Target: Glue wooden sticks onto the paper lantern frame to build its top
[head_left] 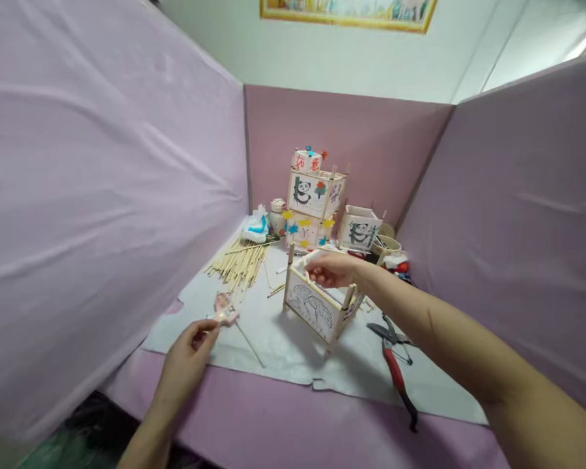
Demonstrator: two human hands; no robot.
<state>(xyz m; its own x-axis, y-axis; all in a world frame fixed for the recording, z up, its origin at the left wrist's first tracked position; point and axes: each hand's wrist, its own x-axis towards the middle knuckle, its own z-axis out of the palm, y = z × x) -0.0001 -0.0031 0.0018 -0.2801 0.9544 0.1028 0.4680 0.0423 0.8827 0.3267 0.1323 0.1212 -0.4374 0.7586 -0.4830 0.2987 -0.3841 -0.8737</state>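
Note:
On the left side of the table, my left hand (195, 345) pinches the edge of a small pinkish packet (224, 311), with a thin stick (249, 343) lying beside it. My right hand (331, 270) reaches over the top of a box frame of wooden sticks with white drawn panels (310, 307); its fingers are curled at the far rim. What those fingers grip, if anything, is too small to make out. The box stands upright on the white cloth (273, 355).
Wooden sticks (239, 260) lie in a heap at the back left, near a jar (277, 216). Behind the box stand a tiered panda lantern (308, 195) and another panda box (359, 229). Red-handled pruners (393, 368) lie at the right, under my right forearm.

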